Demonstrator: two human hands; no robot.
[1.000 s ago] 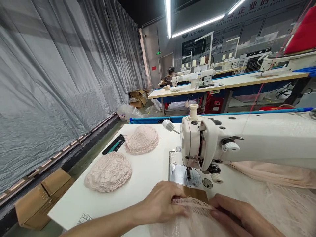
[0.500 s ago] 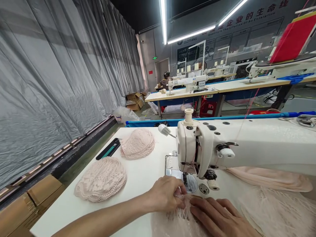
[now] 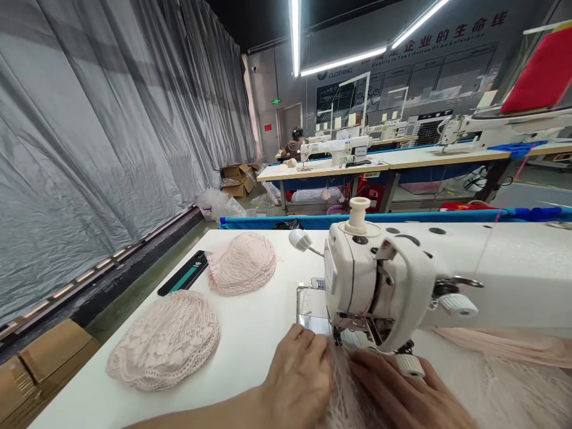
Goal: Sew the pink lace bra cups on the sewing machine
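Note:
My left hand (image 3: 298, 375) and my right hand (image 3: 397, 393) press close together on a piece of pale pink lace fabric (image 3: 346, 390) at the front of the white table (image 3: 259, 322). Both sets of fingers are closed on the lace just in front of the needle area (image 3: 336, 335) of the white sewing machine (image 3: 402, 286). The lace's leading edge lies under the machine head, partly hidden by my hands. More pink fabric (image 3: 513, 369) spreads to the right under the machine arm.
Two stacks of pink lace cups, one near (image 3: 167, 342) and one farther back (image 3: 241, 271), lie left of the machine beside a black ruler-like strip (image 3: 182, 281). Cardboard boxes (image 3: 44, 357) sit on the floor at left. Another person (image 3: 295, 143) sits at a far sewing table.
My hands have slid the lace forward up to the needle. The view has moved closer to the machine, and the brown card under the lace is no longer visible.

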